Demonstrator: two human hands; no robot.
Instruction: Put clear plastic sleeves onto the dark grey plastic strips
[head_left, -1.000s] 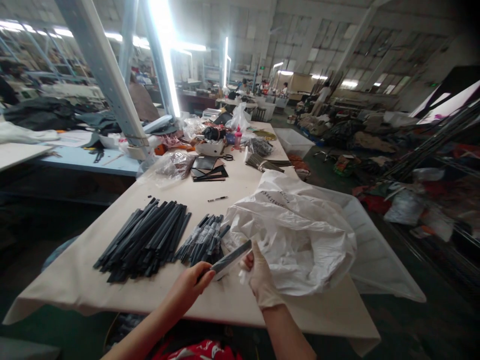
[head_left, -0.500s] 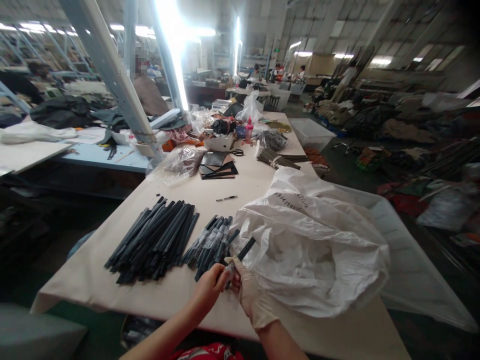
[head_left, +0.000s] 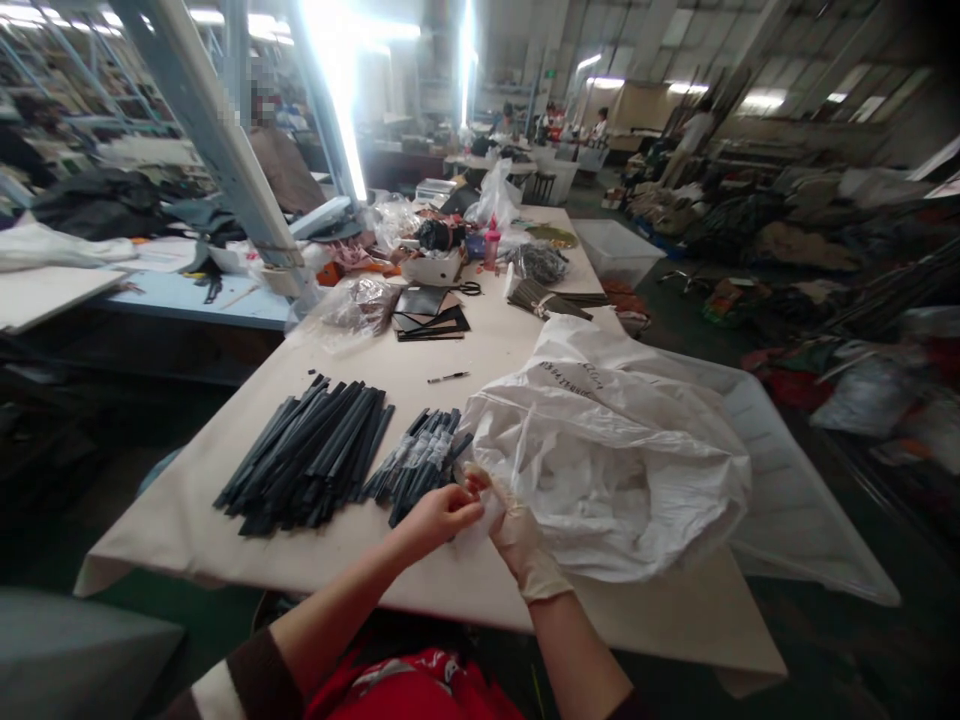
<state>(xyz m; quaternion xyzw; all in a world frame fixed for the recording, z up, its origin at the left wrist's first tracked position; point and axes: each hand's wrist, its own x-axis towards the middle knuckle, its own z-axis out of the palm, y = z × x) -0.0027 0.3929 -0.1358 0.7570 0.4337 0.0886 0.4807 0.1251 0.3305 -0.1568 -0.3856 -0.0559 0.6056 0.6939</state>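
Note:
My bare left hand point(head_left: 442, 512) is closed in a pinch near the table's front edge. Close against it, my right hand point(head_left: 514, 530) wears a pale glove, its fingers curled in. A whitish see-through film seems to show between the two hands, but what each one grips is too blurred to make out. Just beyond the left hand lie dark strips bundled in clear wrap point(head_left: 424, 452). A larger pile of loose dark strips point(head_left: 307, 460) spreads out to the left. To the right, a big crumpled white sack point(head_left: 600, 450) lies beside my gloved hand.
A pen point(head_left: 448, 378) lies mid-table. Behind it are flat dark and tan sheets point(head_left: 427, 312), scissors point(head_left: 469, 288), a plastic bag of material point(head_left: 356, 310) and a tied stack point(head_left: 551, 300). A translucent bin point(head_left: 795, 480) stands past the right edge, and a metal post point(head_left: 217, 150) rises at left.
The dark strip that stuck out of my hands is no longer seen between them. My gloved hand has shifted slightly right and up, and the view has tilted a little downward.

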